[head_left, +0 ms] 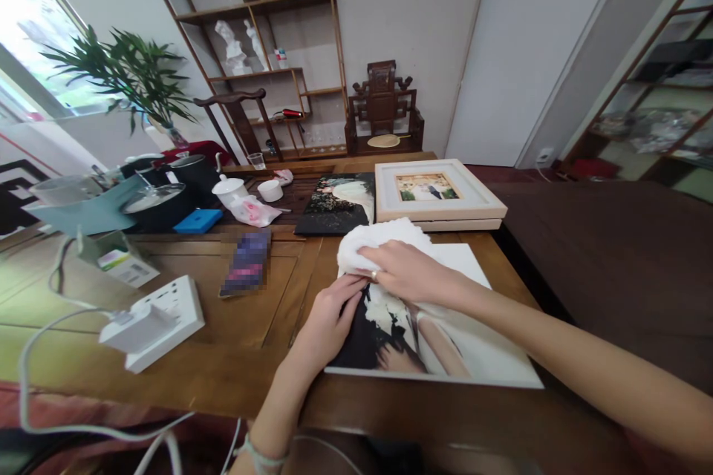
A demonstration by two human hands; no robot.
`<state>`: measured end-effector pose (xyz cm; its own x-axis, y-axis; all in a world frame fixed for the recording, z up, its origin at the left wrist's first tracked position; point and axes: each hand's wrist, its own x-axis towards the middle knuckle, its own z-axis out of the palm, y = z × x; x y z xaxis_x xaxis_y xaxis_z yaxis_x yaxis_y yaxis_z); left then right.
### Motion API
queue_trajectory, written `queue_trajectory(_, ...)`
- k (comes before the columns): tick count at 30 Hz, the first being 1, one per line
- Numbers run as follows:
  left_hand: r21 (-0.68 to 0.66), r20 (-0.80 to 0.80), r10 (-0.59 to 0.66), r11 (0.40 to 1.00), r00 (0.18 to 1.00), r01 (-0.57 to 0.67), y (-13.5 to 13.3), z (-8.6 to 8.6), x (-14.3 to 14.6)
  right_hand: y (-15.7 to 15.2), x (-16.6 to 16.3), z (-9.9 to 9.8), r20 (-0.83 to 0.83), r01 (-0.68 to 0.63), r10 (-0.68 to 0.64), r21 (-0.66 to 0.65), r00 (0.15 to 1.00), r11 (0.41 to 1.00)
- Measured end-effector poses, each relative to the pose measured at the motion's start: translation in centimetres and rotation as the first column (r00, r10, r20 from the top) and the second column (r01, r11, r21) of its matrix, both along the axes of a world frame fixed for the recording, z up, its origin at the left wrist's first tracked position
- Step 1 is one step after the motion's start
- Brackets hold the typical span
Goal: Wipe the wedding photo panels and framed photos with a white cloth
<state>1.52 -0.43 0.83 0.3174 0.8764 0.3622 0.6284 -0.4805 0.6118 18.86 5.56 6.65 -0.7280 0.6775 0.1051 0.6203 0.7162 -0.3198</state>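
Observation:
A large photo panel [501,341] lies flat near the front edge of the wooden table, printed with part of a figure on black and white. My right hand [404,271], with a ring on one finger, presses a bunched white cloth [362,237] onto the panel's upper left part. The fingers are wrapped round the cloth. My left hand [331,315] rests at the panel's left edge, its fingers stretched toward the cloth. Its fingertips come close to my right hand; whether they touch the cloth I cannot tell.
Behind the panel lie a dark photo panel [339,204] and light wooden picture frames [445,215]. To the left are a white power strip [167,323] with a cable, a small box [119,260], a blurred purple item [245,263], a blue box [198,220] and a dark pot [159,204].

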Motion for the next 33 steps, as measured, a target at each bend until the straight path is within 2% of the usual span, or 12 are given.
queue_trajectory(5, -0.012, 0.003, -0.006, 1.0, 1.0, 0.006, 0.2, -0.8, -0.2, -1.7, 7.0, -0.7, 0.042, 0.111, -0.111, 0.005, 0.993, 0.994)
queue_trajectory(9, -0.045, 0.009, 0.014, 0.999, 1.0, -0.013, 0.1, -0.6, -0.2, -2.8, 12.5, -0.6, 0.172, 0.244, -0.255, 0.081, 0.952, 0.966)
queue_trajectory(12, -0.08, 0.025, 0.026, 0.996, 0.999, -0.024, 0.1, -0.2, 0.0, -2.7, 14.6, -0.6, 0.243, 0.159, -0.223, 0.258, 0.944, 0.953)
queue_trajectory(15, -0.134, 0.045, 0.049, 0.99, 0.998, -0.042, -0.1, 0.1, 0.1, -2.1, 14.5, -1.8, 0.2, -0.031, -0.056, 0.406, 0.978, 0.913)
queue_trajectory(17, -0.139, 0.043, 0.059, 0.989, 0.997, -0.053, -0.2, 0.1, 0.3, -1.7, 13.8, -3.0, 0.141, -0.1, 0.046, 0.408, 0.989, 0.908)
queue_trajectory(20, -0.088, 0.009, 0.057, 0.995, 0.998, -0.056, -0.4, -0.3, 0.4, -1.2, 12.7, -4.7, 0.056, -0.1, 0.086, 0.343, 0.995, 0.934)
queue_trajectory(23, -0.06, -0.019, 0.07, 0.996, 0.997, -0.071, -0.5, -0.8, 0.4, -1.4, 12.5, -5.2, 0.029, -0.087, 0.082, 0.302, 0.996, 0.949)
queue_trajectory(26, -0.054, -0.024, 0.078, 0.995, 0.997, -0.079, -0.5, -1.1, 0.3, -3.3, 12.4, -4.5, 0.029, -0.121, 0.117, 0.259, 0.993, 0.958)
queue_trajectory(29, -0.05, -0.028, 0.072, 0.996, 0.997, -0.074, -0.3, -1.2, 0.3, -7.2, 11.5, -2.9, 0.008, -0.167, 0.169, 0.202, 0.986, 0.965)
queue_trajectory(33, -0.054, -0.03, 0.059, 0.997, 0.998, -0.061, -0.1, -1.2, 0.3, -11.6, 9.8, -0.8, 0.021, -0.316, 0.315, 0.115, 0.949, 0.942)
